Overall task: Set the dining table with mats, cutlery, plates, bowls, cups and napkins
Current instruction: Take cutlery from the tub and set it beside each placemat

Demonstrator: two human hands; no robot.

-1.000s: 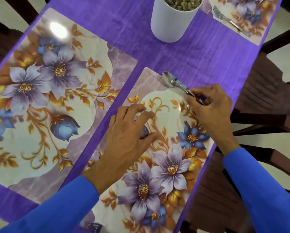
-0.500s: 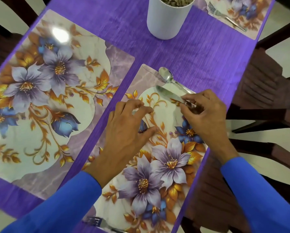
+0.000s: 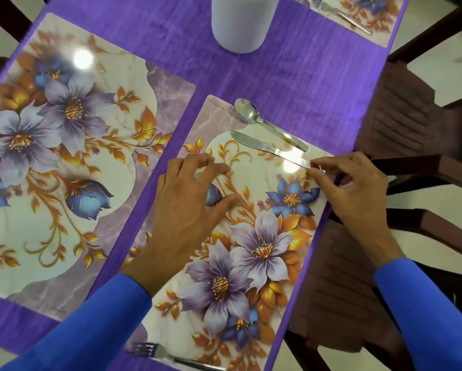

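No brand, label or legible writing on any item.

Count: floral mats, 3. One at left (image 3: 64, 156), one at centre (image 3: 240, 236), one cut off at upper right (image 3: 368, 12). Forks, 2: one at the bottom edge of the centre mat (image 3: 171, 356), one on the upper-right mat (image 3: 339, 14). Spoon (image 3: 267, 123), 1; knife (image 3: 267, 148), 1; they lie side by side along the centre mat's upper right edge. White cylindrical pot (image 3: 241, 22), 1, top centre on the purple surface (image 3: 291, 73).

Right hand (image 3: 350, 188): thumb and fingertips pinch the knife's handle end. Left hand (image 3: 192, 207): fingers loosely curled, holding nothing, over the centre mat. Both sleeves blue. Dark chairs at right (image 3: 401, 124).
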